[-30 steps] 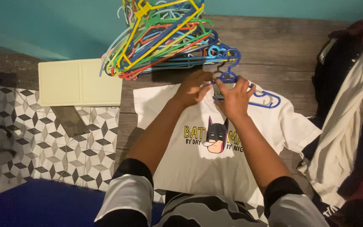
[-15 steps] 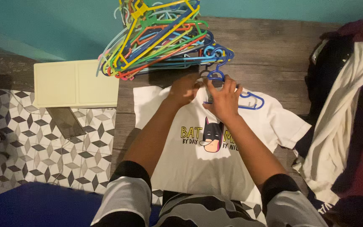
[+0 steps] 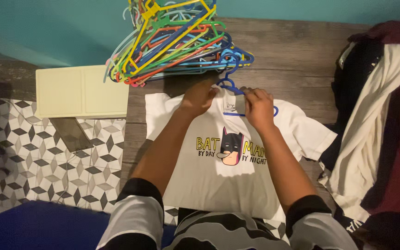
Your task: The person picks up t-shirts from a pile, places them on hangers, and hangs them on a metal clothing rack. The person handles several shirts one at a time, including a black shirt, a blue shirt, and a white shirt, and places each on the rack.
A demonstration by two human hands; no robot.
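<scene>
White cotton T-shirt (image 3: 228, 176) with a cartoon mask print lies flat, front up, on the wooden tabletop (image 3: 292, 60), collar away from me. My left hand (image 3: 199, 98) pinches the collar with closed fingers, holding the neck opening steady. My right hand (image 3: 258, 107) grips the blue plastic hanger (image 3: 230, 85), whose arm sits inside the collar. Compared with a second ago, less of the hanger arm shows beyond the right shoulder. Coloured plastic hangers (image 3: 172, 39) lie heaped behind.

wall (image 3: 47, 28): teal | table (image 3: 302, 60): weathered grey wood | floor (image 3: 38, 162): black-and-white geometric tiles
</scene>
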